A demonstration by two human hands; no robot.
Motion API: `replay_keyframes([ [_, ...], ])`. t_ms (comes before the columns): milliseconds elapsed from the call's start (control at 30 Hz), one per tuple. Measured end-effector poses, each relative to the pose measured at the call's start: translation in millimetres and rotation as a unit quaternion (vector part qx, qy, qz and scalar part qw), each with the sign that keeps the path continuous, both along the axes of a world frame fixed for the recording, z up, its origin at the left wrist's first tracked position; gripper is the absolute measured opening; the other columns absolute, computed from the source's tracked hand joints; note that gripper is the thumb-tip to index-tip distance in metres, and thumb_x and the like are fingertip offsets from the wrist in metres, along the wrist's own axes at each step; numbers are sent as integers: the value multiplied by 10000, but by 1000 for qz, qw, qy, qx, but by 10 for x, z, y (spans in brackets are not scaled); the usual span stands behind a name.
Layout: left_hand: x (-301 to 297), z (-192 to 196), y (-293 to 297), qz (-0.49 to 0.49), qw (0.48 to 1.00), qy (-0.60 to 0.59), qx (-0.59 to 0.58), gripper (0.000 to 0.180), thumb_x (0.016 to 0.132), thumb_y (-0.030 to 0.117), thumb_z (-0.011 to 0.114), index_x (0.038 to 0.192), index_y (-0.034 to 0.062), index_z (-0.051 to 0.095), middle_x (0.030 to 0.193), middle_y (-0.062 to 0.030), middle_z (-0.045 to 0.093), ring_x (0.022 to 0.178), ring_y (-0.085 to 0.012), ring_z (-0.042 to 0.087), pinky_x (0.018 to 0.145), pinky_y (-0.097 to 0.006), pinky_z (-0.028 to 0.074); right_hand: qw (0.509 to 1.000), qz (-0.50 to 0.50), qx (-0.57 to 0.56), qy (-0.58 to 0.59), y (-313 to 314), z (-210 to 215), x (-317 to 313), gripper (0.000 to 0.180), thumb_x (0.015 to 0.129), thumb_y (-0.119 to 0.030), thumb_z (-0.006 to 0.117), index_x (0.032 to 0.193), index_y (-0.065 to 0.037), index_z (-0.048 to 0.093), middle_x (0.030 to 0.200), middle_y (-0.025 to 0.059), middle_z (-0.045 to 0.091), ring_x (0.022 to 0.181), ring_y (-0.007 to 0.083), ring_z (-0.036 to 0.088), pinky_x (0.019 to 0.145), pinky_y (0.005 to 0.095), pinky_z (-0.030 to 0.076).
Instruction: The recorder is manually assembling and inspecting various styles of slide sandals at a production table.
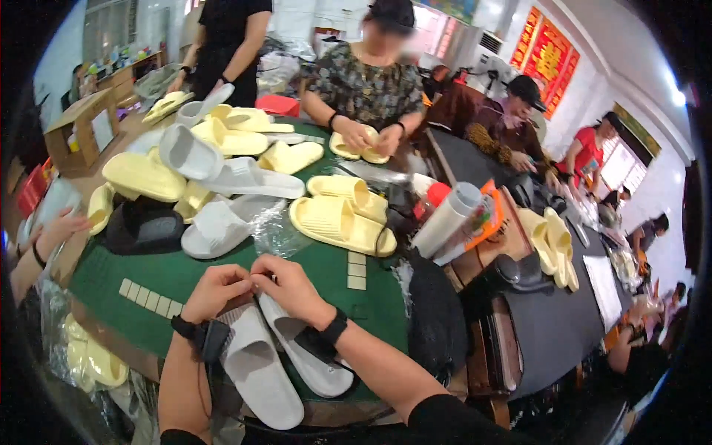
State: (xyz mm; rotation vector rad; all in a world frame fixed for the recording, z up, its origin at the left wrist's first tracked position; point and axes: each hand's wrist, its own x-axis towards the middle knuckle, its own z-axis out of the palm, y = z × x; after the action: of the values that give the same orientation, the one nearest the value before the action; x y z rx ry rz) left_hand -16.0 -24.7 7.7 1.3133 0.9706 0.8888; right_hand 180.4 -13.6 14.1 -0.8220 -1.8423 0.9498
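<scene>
A pair of grey slide slippers lies on the green tabletop [104,259] in front of me, the left slipper [261,371] next to the right slipper [326,374]. My left hand [219,291] and my right hand [291,288] meet just beyond them, near their far ends. The fingertips of both hands are pinched together. Whatever is between them is too small or hidden to make out. Both wrists wear black bands, and a dark box-shaped device [213,340] sits on the left one.
Grey and yellow slippers [144,176] pile up at the far left, beside a black slipper [144,228]. A yellow pair [343,222] and clear plastic [282,233] lie ahead. Pale square stickers [357,271] dot the cloth. A co-worker across handles yellow slippers [360,152]; another person's hand [59,230] reaches in left.
</scene>
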Motion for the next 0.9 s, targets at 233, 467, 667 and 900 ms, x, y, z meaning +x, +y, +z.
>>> replay_keyframes([
  [233,-80,-75,32,1,1000,-19,14,141,922,127,638,948,-11,653,866,-38,667,761,-94,600,681,-234,497,1000,-5,0,-15,23,1,-69,91,863,-57,630,916,8,595,808,126,623,715,216,607,675,319,492],
  [467,-42,-144,28,-16,1000,-17,-3,160,924,150,635,973,-2,651,859,-12,664,786,-83,596,721,-243,494,999,-31,-20,3,-1,-52,-18,57,865,-29,644,902,6,619,756,57,627,636,94,546,593,252,457],
  [667,-39,-55,37,-47,998,-4,50,138,937,134,626,970,1,639,861,-8,645,763,-69,579,691,-220,480,999,-41,-31,11,18,-67,-17,63,867,-38,647,899,7,619,755,48,629,639,89,544,595,252,457],
  [900,-42,-93,39,-43,998,-19,32,147,939,142,629,976,0,639,861,4,642,768,-64,585,686,-219,486,999,-12,-40,-2,4,-52,-29,75,868,-41,646,900,15,608,746,60,628,661,103,572,615,265,476],
])
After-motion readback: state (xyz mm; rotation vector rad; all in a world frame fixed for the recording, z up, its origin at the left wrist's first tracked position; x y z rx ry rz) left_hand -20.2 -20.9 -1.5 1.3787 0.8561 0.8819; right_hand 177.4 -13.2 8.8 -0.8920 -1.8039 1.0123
